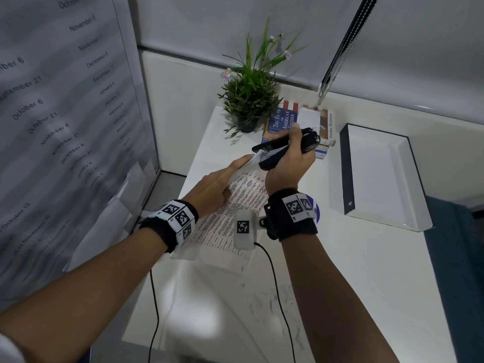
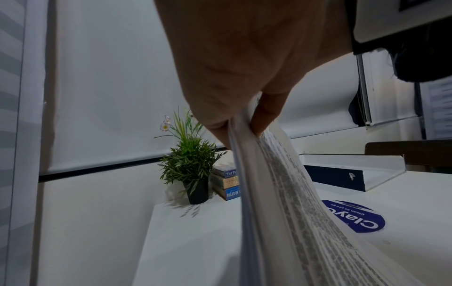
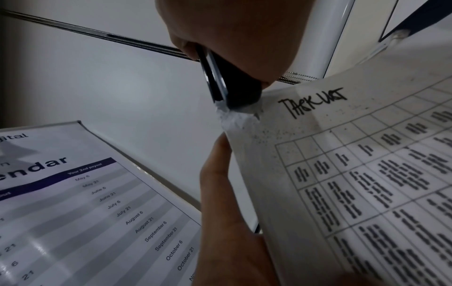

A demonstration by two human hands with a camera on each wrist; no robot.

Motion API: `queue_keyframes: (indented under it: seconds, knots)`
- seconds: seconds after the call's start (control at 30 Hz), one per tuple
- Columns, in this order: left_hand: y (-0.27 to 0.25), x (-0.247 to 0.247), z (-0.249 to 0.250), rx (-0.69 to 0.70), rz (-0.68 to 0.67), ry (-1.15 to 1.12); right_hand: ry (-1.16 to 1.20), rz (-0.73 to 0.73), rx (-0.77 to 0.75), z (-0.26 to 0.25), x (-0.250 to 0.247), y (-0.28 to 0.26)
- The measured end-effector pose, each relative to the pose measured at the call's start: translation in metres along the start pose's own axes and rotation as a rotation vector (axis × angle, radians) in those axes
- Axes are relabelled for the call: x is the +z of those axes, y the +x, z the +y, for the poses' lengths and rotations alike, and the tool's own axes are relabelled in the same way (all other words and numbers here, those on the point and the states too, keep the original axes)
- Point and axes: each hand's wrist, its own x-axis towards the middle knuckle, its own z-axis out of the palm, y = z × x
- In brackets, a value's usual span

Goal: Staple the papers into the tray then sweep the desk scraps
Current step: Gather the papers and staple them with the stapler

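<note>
Held up by the left hand [image 1: 217,184] pinching their edge, papers [image 1: 235,205] are being fed corner-first into the stapler [image 1: 282,148] clasped by the right hand [image 1: 290,163].

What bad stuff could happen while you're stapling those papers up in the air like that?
The left hand pinches the papers close beside the stapler, so a fingertip might get nipped. The right hand squeezes the stapler with no desk under it, and only the very corner sits in its mouth, so the staple may miss a sheet or tear out. The sagging sheets could slide out of line.
</note>
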Motion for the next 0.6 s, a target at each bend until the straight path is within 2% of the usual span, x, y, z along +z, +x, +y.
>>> queue_keyframes:
  seconds: [0.27,0.6]
  knots:
    - [0.004,0.006,-0.008,0.012,0.026,-0.025,-0.100,0.025,0.045,-0.002,0.010,-0.001]
    - [0.009,0.011,-0.010,0.026,0.026,-0.048,-0.075,0.066,0.056,-0.001,0.018,0.011]
